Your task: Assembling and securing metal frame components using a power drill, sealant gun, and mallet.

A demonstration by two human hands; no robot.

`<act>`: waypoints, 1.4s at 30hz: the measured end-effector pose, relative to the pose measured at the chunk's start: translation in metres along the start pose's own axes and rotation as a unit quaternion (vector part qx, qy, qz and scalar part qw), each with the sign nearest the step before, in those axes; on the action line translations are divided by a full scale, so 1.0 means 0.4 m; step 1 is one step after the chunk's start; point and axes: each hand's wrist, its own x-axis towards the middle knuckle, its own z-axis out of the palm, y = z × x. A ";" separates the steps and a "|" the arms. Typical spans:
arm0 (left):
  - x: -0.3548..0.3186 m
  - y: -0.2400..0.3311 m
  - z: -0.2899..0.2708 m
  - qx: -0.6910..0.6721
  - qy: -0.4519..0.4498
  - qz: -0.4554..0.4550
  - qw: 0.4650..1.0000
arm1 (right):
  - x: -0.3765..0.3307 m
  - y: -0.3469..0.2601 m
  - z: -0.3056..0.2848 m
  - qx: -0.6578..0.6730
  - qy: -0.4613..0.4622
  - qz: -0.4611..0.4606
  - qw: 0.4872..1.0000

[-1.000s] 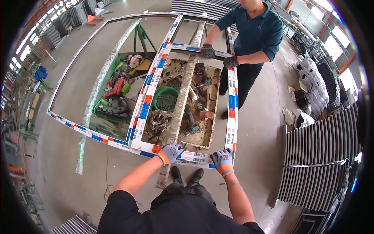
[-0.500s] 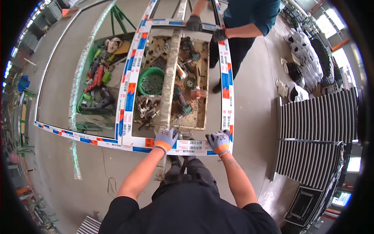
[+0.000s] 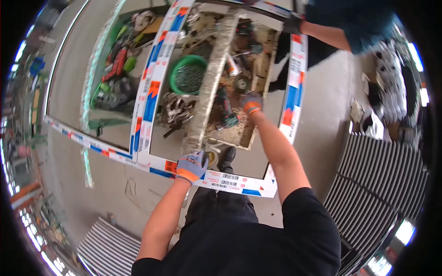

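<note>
My left hand point(image 3: 191, 166), in a grey and orange glove, is closed over the near bar of a white window frame point(image 3: 149, 103) covered in printed protective film. My right hand point(image 3: 251, 102), gloved alike, reaches through the frame's opening into a shallow tool tray point(image 3: 249, 139). Its fingers are blurred, so what they hold, if anything, cannot be made out. Close by lie a green and black cordless drill point(image 3: 224, 106) and a round disc point(image 3: 241, 84). A green bowl point(image 3: 173, 79) of screws stands on the other side of a film-wrapped beam point(image 3: 212, 73).
A co-worker's dark-gloved hand point(image 3: 293, 24) is at the frame's far right side. A green-edged bin point(image 3: 102, 64) of tools lies left, under a thinner frame point(image 3: 57, 83). Slatted stacks point(image 3: 368, 170) stand right, with white bundles point(image 3: 390, 85) beyond.
My right hand has left the frame's near right corner and reached forward into the tray. My left hand stays on the near bar. The view has tilted and shifted.
</note>
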 end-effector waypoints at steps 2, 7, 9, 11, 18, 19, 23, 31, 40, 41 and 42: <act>-0.040 -0.016 0.000 0.006 -0.023 -0.054 0.998 | 0.056 -0.030 0.030 0.025 0.030 -0.133 0.990; -0.014 -0.007 0.024 -0.061 -0.016 -0.001 0.998 | 0.172 0.171 0.159 0.118 -0.079 -0.128 0.982; -0.033 -0.026 0.060 -0.060 0.010 -0.010 0.998 | 0.203 0.131 0.089 -0.038 -0.127 -0.195 0.972; -0.015 -0.021 0.065 -0.072 0.043 0.017 0.996 | 0.253 0.164 0.101 -0.128 -0.119 -0.220 0.960; 0.027 -0.006 -0.042 -0.094 -0.160 -0.014 0.982 | 0.275 0.207 0.226 0.079 -0.034 -0.190 0.978; 0.030 0.001 -0.041 -0.102 -0.148 0.003 0.984 | 0.301 0.299 0.244 0.278 -0.010 -0.162 0.947; -0.017 -0.030 0.014 -0.088 -0.038 0.004 0.995 | 0.243 0.129 0.159 -0.078 -0.118 -0.339 0.930; 0.010 -0.005 0.034 -0.077 -0.044 0.083 0.993 | -0.142 0.045 -0.451 -0.096 -0.087 -0.191 0.973; -0.003 -0.046 0.022 -0.023 0.084 0.014 0.996 | -0.936 -0.119 -0.624 0.273 -0.092 0.156 0.945; 0.008 -0.043 0.032 -0.008 0.076 0.025 0.997 | -1.006 -0.118 -0.572 0.321 0.047 0.151 0.934; 0.017 -0.011 0.017 0.002 0.058 0.035 0.998 | -1.069 -0.122 -0.553 0.277 0.066 0.188 0.940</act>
